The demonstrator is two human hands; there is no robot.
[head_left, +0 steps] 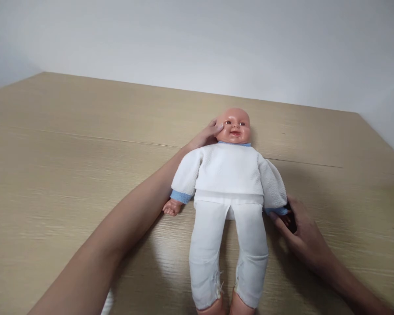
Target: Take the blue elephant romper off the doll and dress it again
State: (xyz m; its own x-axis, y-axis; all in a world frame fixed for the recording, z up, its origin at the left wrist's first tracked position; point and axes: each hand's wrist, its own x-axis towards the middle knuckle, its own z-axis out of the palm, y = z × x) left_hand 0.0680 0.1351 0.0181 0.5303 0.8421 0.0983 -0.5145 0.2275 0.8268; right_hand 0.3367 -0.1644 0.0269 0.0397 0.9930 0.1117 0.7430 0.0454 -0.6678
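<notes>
A baby doll (230, 170) lies on its back on the table, its bald head pointing away from me. It wears a white fleecy top with blue collar and cuffs, and white trousers with frayed hems. My left hand (212, 131) holds the side of the doll's head, thumb on the cheek and the other fingers mostly hidden behind it. At the doll's other side, my right hand (297, 225) grips the arm by the blue cuff (276, 211), with the thumb over the cuff and fingers partly out of sight. The lower frame edge cuts off the doll's feet.
The wooden table (85, 175) has a thin seam running across it behind the doll's shoulders. A pale wall (197, 43) rises beyond the far edge. Something white and striped (107, 302) shows beneath my left forearm at the bottom.
</notes>
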